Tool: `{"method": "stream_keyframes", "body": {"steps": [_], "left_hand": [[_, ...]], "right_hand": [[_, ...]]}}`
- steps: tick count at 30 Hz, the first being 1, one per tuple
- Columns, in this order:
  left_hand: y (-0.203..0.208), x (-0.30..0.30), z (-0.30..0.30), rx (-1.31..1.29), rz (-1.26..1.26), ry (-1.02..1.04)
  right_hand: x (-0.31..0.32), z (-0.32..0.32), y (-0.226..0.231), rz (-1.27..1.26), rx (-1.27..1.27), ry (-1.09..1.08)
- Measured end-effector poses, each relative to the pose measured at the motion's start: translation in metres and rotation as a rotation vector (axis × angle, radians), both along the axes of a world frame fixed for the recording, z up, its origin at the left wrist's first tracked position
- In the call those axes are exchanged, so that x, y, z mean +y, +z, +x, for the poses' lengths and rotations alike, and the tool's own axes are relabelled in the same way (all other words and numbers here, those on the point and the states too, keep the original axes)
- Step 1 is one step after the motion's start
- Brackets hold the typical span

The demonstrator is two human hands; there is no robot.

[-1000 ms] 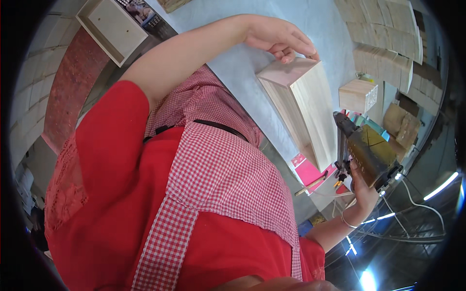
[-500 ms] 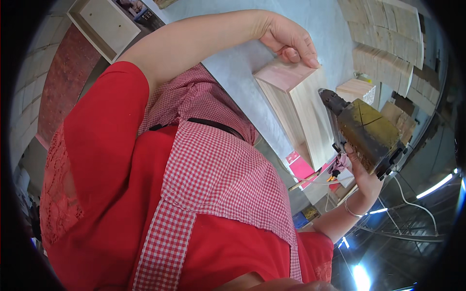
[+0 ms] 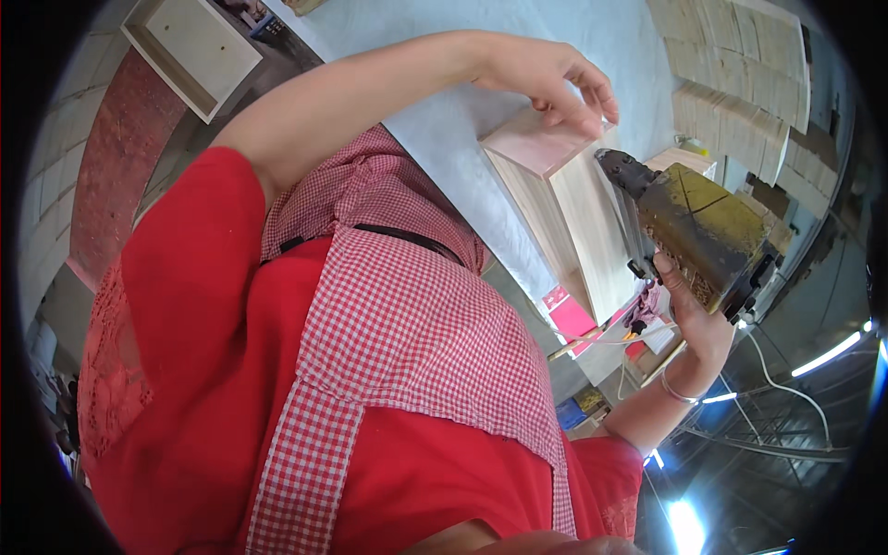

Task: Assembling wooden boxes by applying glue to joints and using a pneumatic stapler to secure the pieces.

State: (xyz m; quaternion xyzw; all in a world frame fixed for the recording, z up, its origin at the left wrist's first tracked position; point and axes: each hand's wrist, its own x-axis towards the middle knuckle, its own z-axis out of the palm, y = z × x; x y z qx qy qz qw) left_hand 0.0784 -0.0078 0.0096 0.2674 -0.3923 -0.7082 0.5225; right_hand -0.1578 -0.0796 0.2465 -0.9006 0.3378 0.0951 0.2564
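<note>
Pale wood forms the long, narrow box (image 3: 597, 217), lying between two and three o'clock on the grey-blue worktop (image 3: 444, 139), one end pointing toward one o'clock. At that end is the left hand (image 3: 560, 88), fingers bent and partly apart, fingertips at the edge of the end panel; whether they pinch it, I cannot tell. Just before three o'clock, the right hand (image 3: 689, 305) is clamped around a worn olive-yellow nail gun (image 3: 708, 227), thumb wrapped on its near side. The tool's dark nose points toward eleven o'clock, just beside the box's corner; whether it touches, I cannot tell. Partly hidden beyond it sits a smaller wooden box (image 3: 698, 163). Wooden boards (image 3: 731, 134) stand stacked toward two o'clock. Between ten and eleven o'clock is a shallow wooden tray (image 3: 199, 51); a pink sheet (image 3: 573, 319) lies between three and four.
</note>
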Motion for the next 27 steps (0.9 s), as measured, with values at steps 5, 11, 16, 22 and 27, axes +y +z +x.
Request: {"method": "stream_keyframes", "body": {"steps": [5, 11, 16, 22, 27], "left_hand": [[0.003, 0.039, -0.008, -0.451, -0.322, 0.324], [0.000, 0.033, -0.011, -0.527, -0.339, 0.336], [-0.001, 0.032, -0.011, -0.557, -0.373, 0.349], [-0.001, 0.031, -0.014, -0.519, -0.370, 0.374], [-0.004, 0.030, -0.013, -0.530, -0.388, 0.380]], "right_hand": [[0.002, 0.003, 0.003, 0.031, 0.058, -0.082], [0.004, 0.004, -0.001, 0.017, -0.041, -0.027], [0.005, 0.001, 0.001, -0.043, 0.011, 0.023], [-0.002, -0.004, -0.001, 0.020, -0.047, -0.180], [-0.006, 0.010, -0.003, -0.021, -0.059, -0.224]]}}
